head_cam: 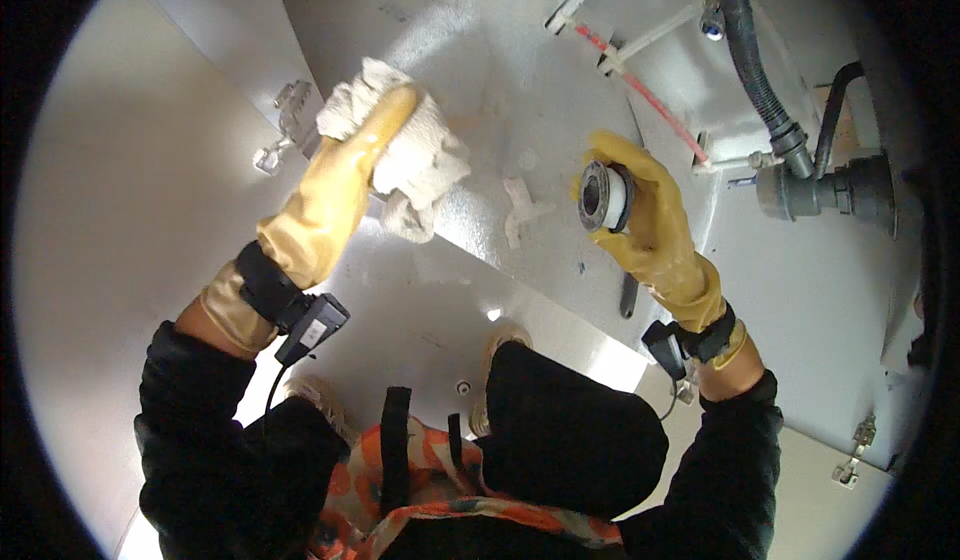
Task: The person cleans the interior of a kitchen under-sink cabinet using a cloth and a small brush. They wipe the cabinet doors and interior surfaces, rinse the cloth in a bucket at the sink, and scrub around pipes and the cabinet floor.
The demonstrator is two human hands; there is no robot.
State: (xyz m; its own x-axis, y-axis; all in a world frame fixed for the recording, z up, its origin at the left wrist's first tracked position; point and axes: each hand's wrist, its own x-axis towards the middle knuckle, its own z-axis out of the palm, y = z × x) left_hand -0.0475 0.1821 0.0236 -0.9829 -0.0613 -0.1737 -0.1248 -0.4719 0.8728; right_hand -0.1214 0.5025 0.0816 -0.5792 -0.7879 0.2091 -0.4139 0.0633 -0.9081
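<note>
My left hand (337, 177), in a yellow rubber glove, grips a crumpled white cloth (420, 147) above the front edge of the cabinet floor. Its thumb lies over the cloth. In my right hand (649, 215), also gloved in yellow, is a small round spool-like part (605, 196) with a grey rim, a dark centre and a white band. The fingers curl around it, above the cabinet floor (480, 207). Below that hand, a dark handle-like piece (628, 296) lies on the cabinet floor, its other end hidden.
A grey drain trap (780, 191) and black corrugated hose (750, 64) are at the right. Red and white pipes (660, 102) run along the cabinet's back. A pale branched piece (517, 211) lies on the floor. Metal hinges (285, 124) project at the open door (135, 185).
</note>
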